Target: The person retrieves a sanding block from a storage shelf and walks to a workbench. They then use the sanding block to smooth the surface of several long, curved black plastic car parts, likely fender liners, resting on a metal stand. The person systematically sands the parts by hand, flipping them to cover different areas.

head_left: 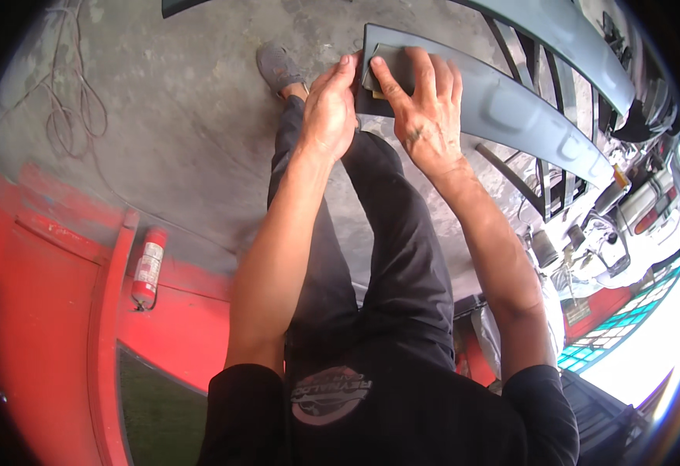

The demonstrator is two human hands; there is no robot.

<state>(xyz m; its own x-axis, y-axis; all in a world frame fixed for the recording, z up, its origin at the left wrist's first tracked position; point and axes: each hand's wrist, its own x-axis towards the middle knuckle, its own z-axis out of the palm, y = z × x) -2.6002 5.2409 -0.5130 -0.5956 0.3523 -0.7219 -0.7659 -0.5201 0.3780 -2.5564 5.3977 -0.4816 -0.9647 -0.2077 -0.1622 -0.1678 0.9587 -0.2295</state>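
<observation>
A long, curved grey panel, seemingly a vehicle body part, stretches from in front of me to the far right. My left hand holds its near left end, fingers together along the edge and partly hidden behind it. On the panel's face, close to that end, my right hand presses down a dark piece of sandpaper, fingers spread over it. A yellowish edge peeks out under the sandpaper, and whether a block backs it cannot be seen.
A second grey panel lies beyond, with black metal stand bars below the panels. Cluttered parts fill the right side. At left are a red fire extinguisher, a red door and a loose cable on the concrete floor.
</observation>
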